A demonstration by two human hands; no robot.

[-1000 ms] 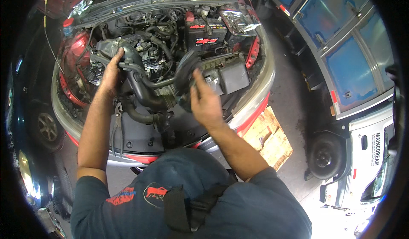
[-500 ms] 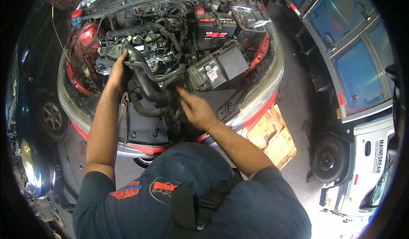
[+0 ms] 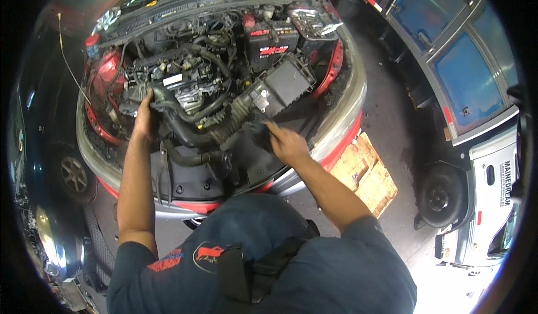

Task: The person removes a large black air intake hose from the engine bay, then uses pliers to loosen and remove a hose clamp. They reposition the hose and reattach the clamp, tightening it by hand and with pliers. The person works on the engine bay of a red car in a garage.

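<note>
Head view: left hand (image 3: 144, 119) grips the far end of the black intake hose (image 3: 180, 129), which runs in front of the engine (image 3: 182, 70) toward the air filter housing (image 3: 287, 83). Right hand (image 3: 290, 146) is near the housing; its grip cannot be determined.

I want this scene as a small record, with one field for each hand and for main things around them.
Left hand: grips the black pipe near its far end
Right hand: by the near side of the airbox; fingertips blurred, hold unclear
Pliers: on the black panel, left of the pipe's near end
Battery: beyond the airbox
Brown sheet: on the floor, at right
</note>
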